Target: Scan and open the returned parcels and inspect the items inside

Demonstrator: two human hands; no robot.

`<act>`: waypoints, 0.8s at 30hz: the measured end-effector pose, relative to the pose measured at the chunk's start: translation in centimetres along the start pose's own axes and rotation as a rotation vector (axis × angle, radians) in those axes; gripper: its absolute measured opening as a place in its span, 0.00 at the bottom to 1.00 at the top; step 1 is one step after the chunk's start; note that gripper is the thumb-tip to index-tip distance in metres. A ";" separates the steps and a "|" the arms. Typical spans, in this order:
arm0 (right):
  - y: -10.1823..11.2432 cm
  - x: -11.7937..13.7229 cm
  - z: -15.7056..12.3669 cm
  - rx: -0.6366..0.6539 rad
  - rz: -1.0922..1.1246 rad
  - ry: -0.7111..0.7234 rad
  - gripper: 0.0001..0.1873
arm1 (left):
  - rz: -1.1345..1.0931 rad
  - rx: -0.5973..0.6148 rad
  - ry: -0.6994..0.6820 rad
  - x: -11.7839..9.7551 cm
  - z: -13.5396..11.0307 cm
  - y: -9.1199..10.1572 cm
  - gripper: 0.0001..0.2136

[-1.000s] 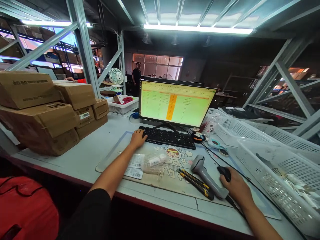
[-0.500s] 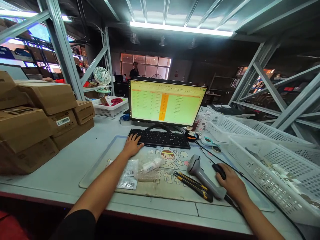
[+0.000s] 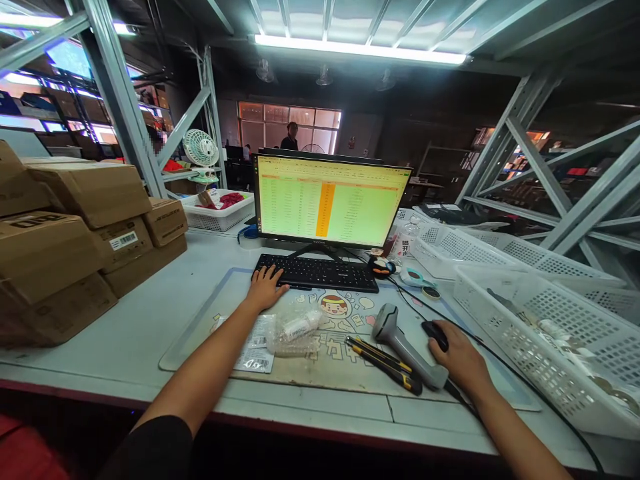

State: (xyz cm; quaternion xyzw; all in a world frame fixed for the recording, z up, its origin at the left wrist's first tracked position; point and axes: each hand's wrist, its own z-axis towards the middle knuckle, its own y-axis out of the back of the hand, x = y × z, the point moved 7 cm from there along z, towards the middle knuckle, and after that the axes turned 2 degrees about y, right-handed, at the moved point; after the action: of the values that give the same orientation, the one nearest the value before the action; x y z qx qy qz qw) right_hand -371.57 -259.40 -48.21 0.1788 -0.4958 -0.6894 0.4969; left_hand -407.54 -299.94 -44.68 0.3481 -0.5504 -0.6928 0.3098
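My left hand [image 3: 264,288] rests with spread fingers on the left end of a black keyboard [image 3: 320,272]. Over at the right, my right hand [image 3: 459,360] lies cupped over a black mouse [image 3: 435,333] on the desk mat [image 3: 320,353]. A grey barcode scanner [image 3: 405,345] lies just left of that hand. Between my arms sit a small clear bag with a white item [image 3: 294,329] and a flat labelled packet [image 3: 256,350]. A monitor [image 3: 330,201] showing a green and orange spreadsheet stands behind the keyboard.
Stacked cardboard boxes [image 3: 75,227] fill the table's left side. White plastic baskets [image 3: 540,333] line the right. Two black and yellow utility knives [image 3: 385,355] lie beside the scanner. A small fan [image 3: 201,150] and a basket with red items [image 3: 217,210] stand behind. A person [image 3: 290,135] stands far back.
The view has swung right, sliding the boxes leftward. My left hand has shifted slightly at the keyboard's left end. The right hand stays on the mouse.
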 end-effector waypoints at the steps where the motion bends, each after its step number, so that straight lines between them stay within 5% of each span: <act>1: 0.0 0.0 0.0 -0.002 -0.002 -0.001 0.30 | 0.001 -0.002 -0.001 -0.1 0.0 0.0 0.33; 24: -0.2 -0.1 0.0 0.011 -0.035 -0.010 0.32 | -0.014 -0.006 0.004 0.1 0.1 -0.2 0.34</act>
State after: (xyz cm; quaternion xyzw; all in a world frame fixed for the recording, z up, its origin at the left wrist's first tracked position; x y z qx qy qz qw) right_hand -371.60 -259.28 -48.46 0.1868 -0.4990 -0.6961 0.4812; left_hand -407.72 -299.89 -44.90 0.3521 -0.5454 -0.6959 0.3072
